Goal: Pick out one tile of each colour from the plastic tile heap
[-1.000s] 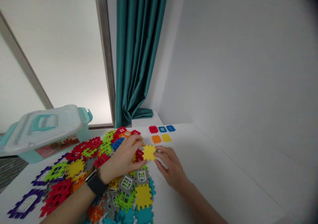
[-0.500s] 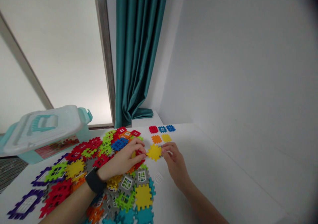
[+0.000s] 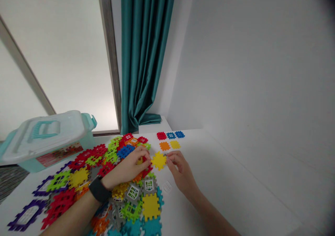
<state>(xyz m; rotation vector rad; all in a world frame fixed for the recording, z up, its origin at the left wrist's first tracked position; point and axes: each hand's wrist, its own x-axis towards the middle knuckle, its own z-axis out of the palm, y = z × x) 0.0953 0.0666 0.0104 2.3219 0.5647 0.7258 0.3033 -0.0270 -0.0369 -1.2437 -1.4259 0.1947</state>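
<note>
A yellow interlocking plastic tile with notched edges is held up between my two hands, one corner towards each. My left hand, with a dark watch on its wrist, is above the pile and pinches the tile's left corner between thumb and fingers. From the other side, my right hand has thumb and fingertips closed on the right corner. A small grey bit shows by those right fingertips; what it belongs to I cannot make out. Beneath and left of my left hand spreads a pile of coloured tiles, partly hidden by my forearm.
Beyond my hands lie a red tile, two blue tiles, an orange tile and a yellow tile. A thin white window-shaped piece rests near my right hand. A lidded box stands at the left; a green curtain hangs behind.
Both hands and the yellow tile between them have shifted slightly left. The tiles on the table have stayed where they were.
</note>
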